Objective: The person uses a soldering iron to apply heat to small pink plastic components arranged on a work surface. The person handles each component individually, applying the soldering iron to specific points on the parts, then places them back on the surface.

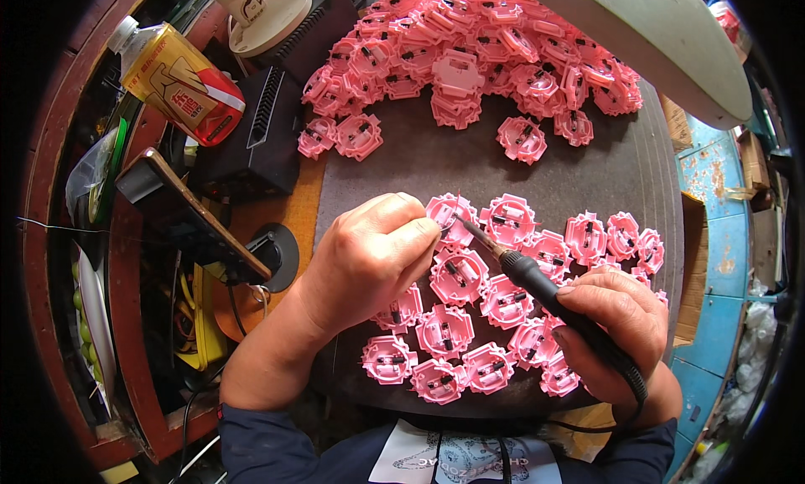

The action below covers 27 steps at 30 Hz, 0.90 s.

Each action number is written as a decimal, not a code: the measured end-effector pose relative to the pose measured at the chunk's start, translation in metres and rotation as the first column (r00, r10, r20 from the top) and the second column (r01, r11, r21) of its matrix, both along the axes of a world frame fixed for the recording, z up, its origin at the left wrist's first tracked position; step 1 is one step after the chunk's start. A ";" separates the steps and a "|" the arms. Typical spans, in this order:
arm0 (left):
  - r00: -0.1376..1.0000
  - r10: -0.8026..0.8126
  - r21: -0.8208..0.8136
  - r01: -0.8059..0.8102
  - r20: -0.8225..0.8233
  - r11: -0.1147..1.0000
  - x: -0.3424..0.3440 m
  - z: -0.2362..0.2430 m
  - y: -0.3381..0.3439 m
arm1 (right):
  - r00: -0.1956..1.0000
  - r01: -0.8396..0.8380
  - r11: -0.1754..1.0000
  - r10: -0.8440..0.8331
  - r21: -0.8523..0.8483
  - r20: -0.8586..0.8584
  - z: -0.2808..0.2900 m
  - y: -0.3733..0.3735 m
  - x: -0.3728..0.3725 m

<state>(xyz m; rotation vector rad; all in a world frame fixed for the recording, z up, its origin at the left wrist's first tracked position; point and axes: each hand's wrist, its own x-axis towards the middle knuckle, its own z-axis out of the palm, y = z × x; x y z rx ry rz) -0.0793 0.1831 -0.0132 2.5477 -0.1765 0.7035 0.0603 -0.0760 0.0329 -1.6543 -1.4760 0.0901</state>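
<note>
My right hand (616, 320) is closed around the black handle of a soldering iron (541, 283). The iron's tip points up and left, reaching a pink plastic housing (457, 205) at the back of the near group. My left hand (377, 249) is pinched together just left of that housing. Thin strands show by its fingertips, but what it grips is too small to name. More pink housings (459, 274) with small black and whitish parts inside lie spread between and around both hands.
A large heap of pink housings (457, 73) covers the far side of the dark work mat (402, 169). Overhead at the right hangs a pale lamp shade (662, 39). To the left stand a drink bottle (180, 81), a black box (251, 140) and a phone on a stand (193, 215).
</note>
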 end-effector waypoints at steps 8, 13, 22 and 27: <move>0.998 0.055 -0.049 -0.055 -0.007 0.997 -0.009 0.007 -0.002 | 1.000 0.015 1.000 -0.015 0.005 0.002 0.002 0.000 0.000; 0.997 0.082 -0.070 -0.082 -0.013 0.994 -0.011 0.008 -0.003 | 1.000 0.017 1.000 -0.017 0.004 -0.011 -0.001 -0.001 -0.001; 0.997 0.061 -0.036 -0.063 -0.050 0.997 -0.013 0.007 -0.001 | 1.000 0.006 1.000 -0.006 -0.003 -0.011 0.001 -0.001 0.000; 0.997 0.058 -0.018 -0.059 -0.049 0.998 -0.014 0.006 0.000 | 1.000 -0.008 1.000 0.008 0.004 -0.022 0.002 0.000 0.000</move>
